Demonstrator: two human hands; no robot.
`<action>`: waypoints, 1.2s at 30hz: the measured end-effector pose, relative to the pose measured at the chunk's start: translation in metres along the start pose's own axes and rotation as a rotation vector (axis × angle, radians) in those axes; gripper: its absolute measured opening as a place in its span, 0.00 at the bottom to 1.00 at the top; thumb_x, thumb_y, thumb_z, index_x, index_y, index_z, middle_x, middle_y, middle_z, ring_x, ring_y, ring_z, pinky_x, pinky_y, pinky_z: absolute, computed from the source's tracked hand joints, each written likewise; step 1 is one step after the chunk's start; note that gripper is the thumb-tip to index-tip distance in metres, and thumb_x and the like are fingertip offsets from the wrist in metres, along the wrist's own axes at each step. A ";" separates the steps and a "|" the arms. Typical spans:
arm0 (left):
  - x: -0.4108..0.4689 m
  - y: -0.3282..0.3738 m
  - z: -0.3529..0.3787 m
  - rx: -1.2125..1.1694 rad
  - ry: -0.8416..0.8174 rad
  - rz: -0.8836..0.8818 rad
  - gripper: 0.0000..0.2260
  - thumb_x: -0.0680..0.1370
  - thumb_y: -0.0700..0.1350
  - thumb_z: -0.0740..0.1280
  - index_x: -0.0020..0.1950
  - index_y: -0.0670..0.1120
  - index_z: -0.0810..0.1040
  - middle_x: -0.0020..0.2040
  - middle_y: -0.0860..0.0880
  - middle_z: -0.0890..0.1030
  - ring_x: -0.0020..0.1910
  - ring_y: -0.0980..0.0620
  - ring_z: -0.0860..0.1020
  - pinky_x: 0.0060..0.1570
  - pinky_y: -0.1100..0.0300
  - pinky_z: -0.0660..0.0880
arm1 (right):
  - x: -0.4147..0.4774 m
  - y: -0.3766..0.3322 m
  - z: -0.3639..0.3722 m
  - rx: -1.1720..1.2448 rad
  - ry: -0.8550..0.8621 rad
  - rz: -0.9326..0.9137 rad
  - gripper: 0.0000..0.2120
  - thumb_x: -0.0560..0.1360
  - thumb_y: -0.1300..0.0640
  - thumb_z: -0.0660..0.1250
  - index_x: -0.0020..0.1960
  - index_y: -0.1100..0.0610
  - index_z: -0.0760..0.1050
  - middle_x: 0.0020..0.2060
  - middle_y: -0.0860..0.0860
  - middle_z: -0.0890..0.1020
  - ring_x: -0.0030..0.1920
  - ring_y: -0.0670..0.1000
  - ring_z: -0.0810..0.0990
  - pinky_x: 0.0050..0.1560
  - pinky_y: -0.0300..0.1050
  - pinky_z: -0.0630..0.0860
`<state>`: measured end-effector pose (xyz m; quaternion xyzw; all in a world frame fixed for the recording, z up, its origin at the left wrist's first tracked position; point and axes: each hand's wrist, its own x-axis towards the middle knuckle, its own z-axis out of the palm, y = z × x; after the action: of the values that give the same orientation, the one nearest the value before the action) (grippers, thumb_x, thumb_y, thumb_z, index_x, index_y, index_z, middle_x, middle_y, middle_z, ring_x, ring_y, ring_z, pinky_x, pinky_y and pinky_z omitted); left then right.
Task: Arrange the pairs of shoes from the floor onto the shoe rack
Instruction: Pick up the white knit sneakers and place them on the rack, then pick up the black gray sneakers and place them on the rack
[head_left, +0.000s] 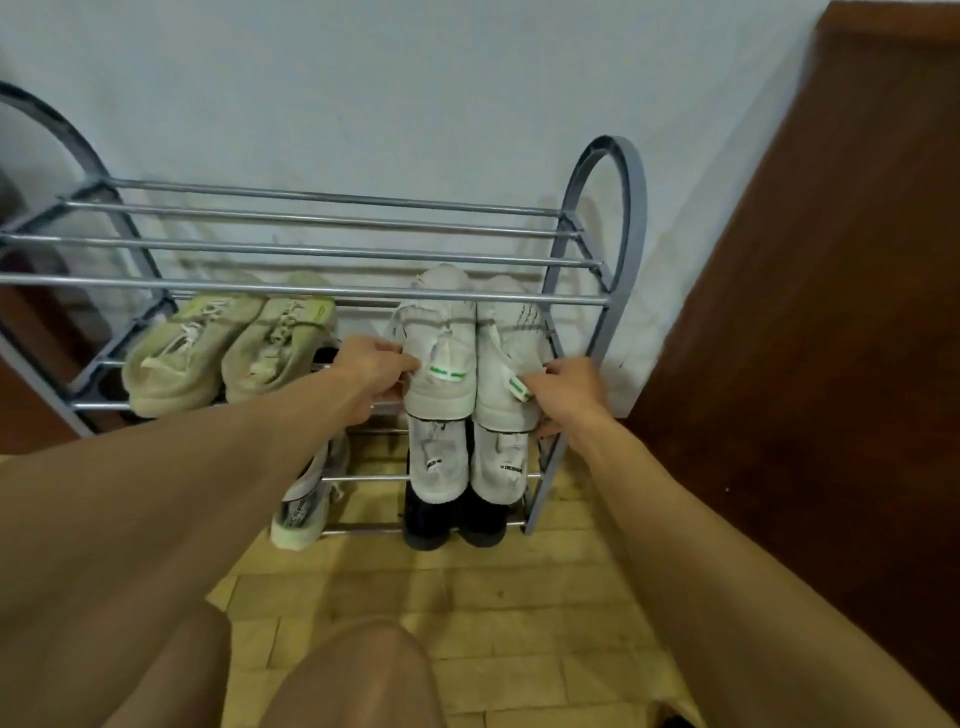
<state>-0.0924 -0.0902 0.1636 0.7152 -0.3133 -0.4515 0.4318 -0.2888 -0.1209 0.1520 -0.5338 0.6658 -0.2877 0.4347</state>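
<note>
On rack, white sneakers (467, 353), green-lettered heel tabs

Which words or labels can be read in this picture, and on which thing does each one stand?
"DESIGN": tongue of the right white shoe on the lower shelf.
Partly hidden print, perhaps "ED": tongue of the left white shoe beside it.
Green tags on the upper white shoes: blurred, unreadable.
Print on the beige shoes: blurred, unreadable.

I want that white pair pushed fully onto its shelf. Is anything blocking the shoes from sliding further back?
Nothing visible blocks them. The left hand and right hand grip the white pair at the heels, toes already under the top shelf's front bar. The beige pair sits apart, to the left.
</note>
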 end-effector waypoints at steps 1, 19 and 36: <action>0.004 0.001 0.002 0.016 0.001 0.004 0.13 0.75 0.35 0.69 0.59 0.36 0.77 0.50 0.40 0.81 0.43 0.45 0.80 0.44 0.54 0.81 | 0.004 0.000 0.002 -0.003 -0.019 0.017 0.05 0.75 0.56 0.69 0.41 0.55 0.76 0.40 0.54 0.81 0.44 0.59 0.84 0.45 0.59 0.83; -0.130 -0.058 0.008 -0.028 -0.117 0.064 0.19 0.77 0.45 0.64 0.68 0.45 0.72 0.65 0.47 0.75 0.64 0.47 0.73 0.65 0.50 0.70 | -0.093 0.055 -0.018 0.023 0.049 0.045 0.18 0.79 0.56 0.63 0.68 0.56 0.74 0.63 0.52 0.78 0.60 0.55 0.78 0.56 0.54 0.80; -0.328 -0.133 0.094 0.451 -0.665 0.202 0.12 0.77 0.44 0.65 0.59 0.46 0.80 0.53 0.50 0.79 0.56 0.49 0.78 0.48 0.60 0.72 | -0.321 0.218 -0.152 -0.067 -0.009 0.316 0.16 0.81 0.56 0.61 0.67 0.59 0.73 0.64 0.56 0.77 0.61 0.56 0.78 0.58 0.51 0.79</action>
<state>-0.3011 0.2100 0.1463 0.5729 -0.5954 -0.5332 0.1817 -0.5072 0.2331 0.1244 -0.4381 0.7487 -0.1908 0.4595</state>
